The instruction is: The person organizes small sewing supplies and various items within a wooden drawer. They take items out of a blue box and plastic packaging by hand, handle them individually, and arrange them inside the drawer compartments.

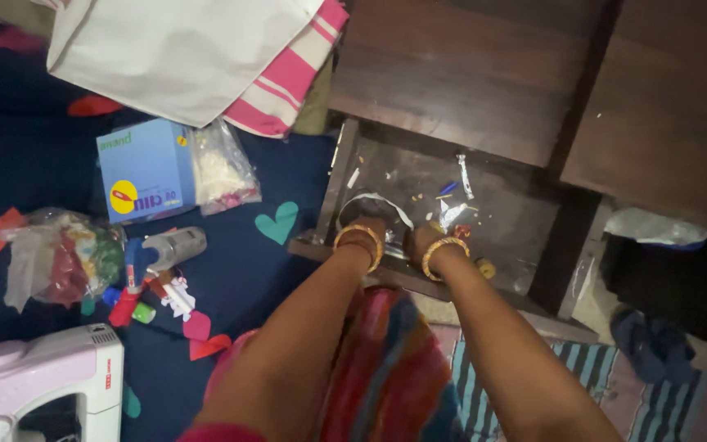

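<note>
Both my arms reach forward into an open wooden drawer low in a dark cabinet. My left hand, with gold bangles on the wrist, dips in behind the drawer's front edge, next to a curved white strip. My right hand, also with a gold bangle, is just beside it, close to crumpled clear wrappers and small scraps. The fingers of both hands are hidden, so I cannot make out any grip.
On the dark blue sheet to the left lie a blue box, a clear bag of white bits, a bag of colourful items, small bottles and a white-pink sewing machine. A striped rug lies on the right.
</note>
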